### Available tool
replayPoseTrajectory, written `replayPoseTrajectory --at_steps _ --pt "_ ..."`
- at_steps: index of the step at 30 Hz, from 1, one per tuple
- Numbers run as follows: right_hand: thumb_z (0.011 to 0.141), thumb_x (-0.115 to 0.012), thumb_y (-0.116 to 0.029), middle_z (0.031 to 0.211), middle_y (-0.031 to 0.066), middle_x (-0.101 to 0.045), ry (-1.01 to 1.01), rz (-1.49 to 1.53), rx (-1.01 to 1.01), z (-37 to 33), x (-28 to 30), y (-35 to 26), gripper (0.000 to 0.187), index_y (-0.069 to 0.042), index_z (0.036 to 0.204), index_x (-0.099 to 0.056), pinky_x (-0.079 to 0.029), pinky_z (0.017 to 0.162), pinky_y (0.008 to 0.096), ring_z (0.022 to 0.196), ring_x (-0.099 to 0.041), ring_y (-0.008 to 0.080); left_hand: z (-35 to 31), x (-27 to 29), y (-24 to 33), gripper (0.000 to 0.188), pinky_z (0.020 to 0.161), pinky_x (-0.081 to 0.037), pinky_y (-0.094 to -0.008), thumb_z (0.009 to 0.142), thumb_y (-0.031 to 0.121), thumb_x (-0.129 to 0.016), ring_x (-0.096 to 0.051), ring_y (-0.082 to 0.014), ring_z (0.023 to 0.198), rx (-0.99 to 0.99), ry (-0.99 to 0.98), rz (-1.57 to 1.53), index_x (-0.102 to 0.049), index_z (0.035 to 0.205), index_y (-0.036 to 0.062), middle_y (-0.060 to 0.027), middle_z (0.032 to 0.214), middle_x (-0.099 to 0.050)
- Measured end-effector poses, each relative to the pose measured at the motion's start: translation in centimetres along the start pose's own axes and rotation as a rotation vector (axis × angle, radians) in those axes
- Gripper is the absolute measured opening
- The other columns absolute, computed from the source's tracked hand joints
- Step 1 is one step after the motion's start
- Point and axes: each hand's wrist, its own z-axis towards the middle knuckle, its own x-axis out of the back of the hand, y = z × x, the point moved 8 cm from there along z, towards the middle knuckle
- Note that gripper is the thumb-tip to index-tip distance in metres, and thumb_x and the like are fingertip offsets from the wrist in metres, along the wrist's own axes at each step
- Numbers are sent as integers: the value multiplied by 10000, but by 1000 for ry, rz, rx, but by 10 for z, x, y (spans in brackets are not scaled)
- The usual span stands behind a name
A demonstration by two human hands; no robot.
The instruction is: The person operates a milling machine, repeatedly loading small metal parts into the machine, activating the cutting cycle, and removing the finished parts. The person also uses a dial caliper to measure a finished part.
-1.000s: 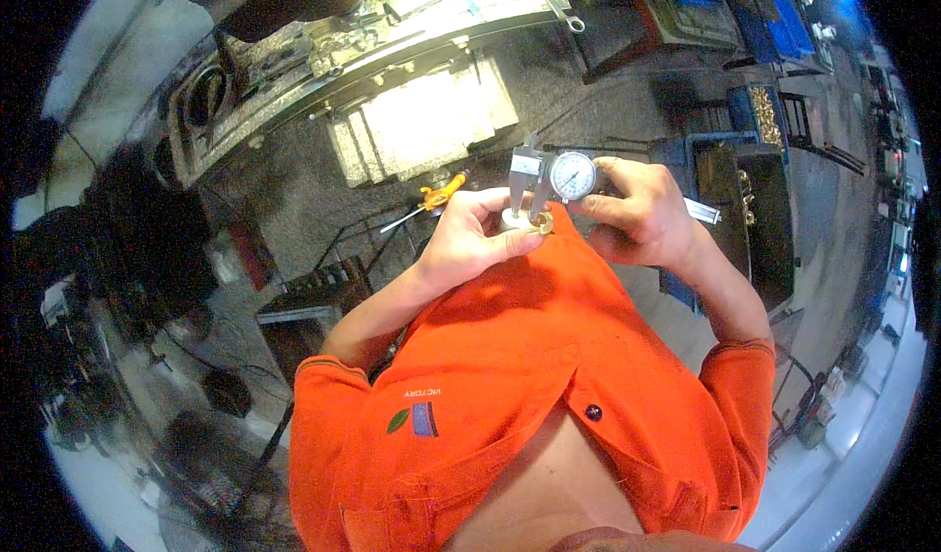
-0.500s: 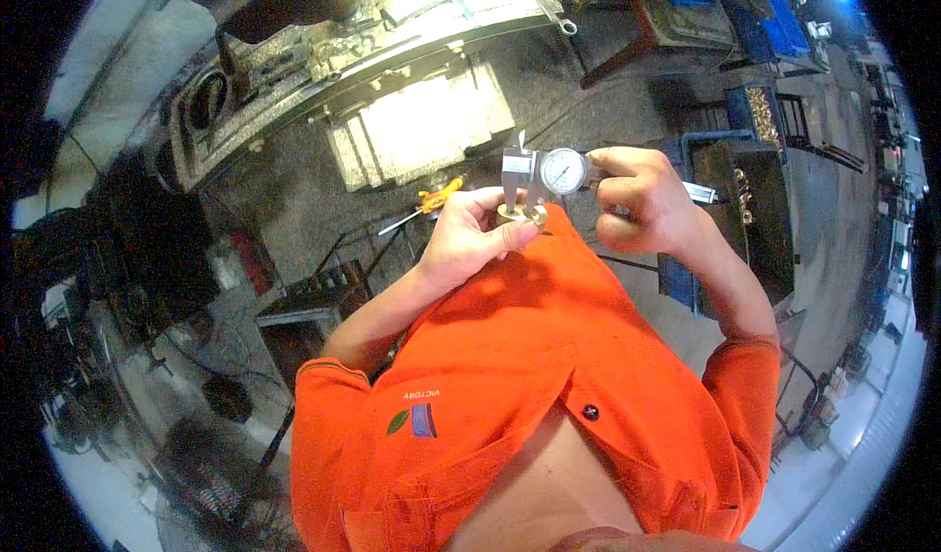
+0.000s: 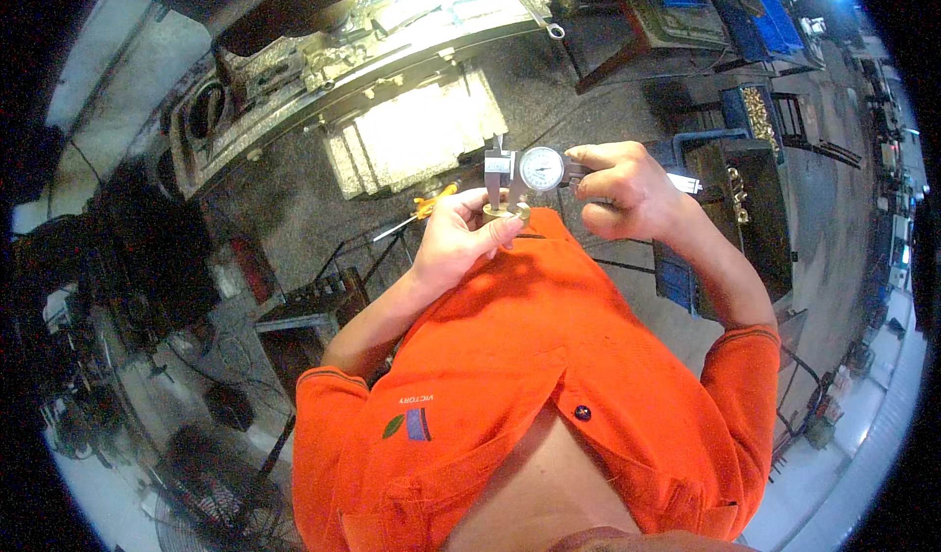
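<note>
My left hand (image 3: 459,238) pinches a small brass-coloured metal part (image 3: 521,215) between thumb and fingers in front of my chest. A dial caliper (image 3: 541,168) with a round white face lies across, its jaws pointing down at the part; they appear to touch it. My right hand (image 3: 627,191) is closed around the caliper's beam, whose silver end sticks out past the hand on the right. The lower side of the brass part is hidden by my left thumb and fingers.
A machine bed (image 3: 363,67) with chips and tools runs across the far left, a wrench (image 3: 556,30) at its edge. A yellow-handled tool (image 3: 434,200) lies beyond my left hand. On the right stand a bin of brass parts (image 3: 759,113) and a dark metal box (image 3: 769,248).
Both hands, with the caliper and the brass part, have shifted slightly left in the picture. The dial's needle points a different way now.
</note>
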Motion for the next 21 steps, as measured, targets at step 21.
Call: replayPoseTrajectory --at_steps 21 --pt "565 -582 -160 838 152 -565 13 -58 -73 -17 -4 12 154 -24 638 -583 -459 537 388 624 -564 317 9 -11 -12 315 729 -482 -276 855 183 -598 -592 -136 766 -11 -100 20 -537 1090 -19 -72 877 -616"
